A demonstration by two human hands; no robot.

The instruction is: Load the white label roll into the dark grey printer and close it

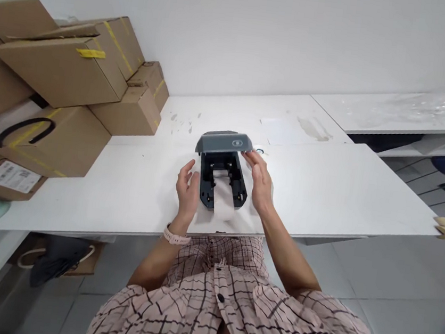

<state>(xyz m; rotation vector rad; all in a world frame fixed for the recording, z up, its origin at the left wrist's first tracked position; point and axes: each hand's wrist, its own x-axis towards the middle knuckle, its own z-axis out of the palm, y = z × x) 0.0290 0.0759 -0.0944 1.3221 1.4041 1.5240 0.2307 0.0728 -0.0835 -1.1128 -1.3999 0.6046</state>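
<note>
A long white counter [335, 201] ran from side to side, carrying a dark grey label printer [221, 158] close to its near edge, straight in front of the person, likely so that both arms could reach it easily. To the left of the printer, well apart from it, cardboard boxes [66, 71] with yellow tape were piled at uneven angles, probably to keep them out of the hands' way.

The printer's hinged lid [217, 144] stood raised at its far end, which exposed the black compartment inside. The right hand [262, 186] was at the printer's right, its fingers extended and a little apart, fingertips at the corner of the lid; whether they touched or only hovered I cannot tell, though the pose suggested steadying or guiding it. The left hand [188, 191] was raised just beside the printer's left wall, fingers loosely bent and parted, apparently gripping nothing.

Beyond the printer and to its right lay a thin white sheet [281, 133]. From the printer's compartment a white paper strip [224, 198] hung over the near end, free to lie there because the lid was up. Nearer than the printer, a pale pink wristwatch [175, 236] circled the left wrist.
</note>
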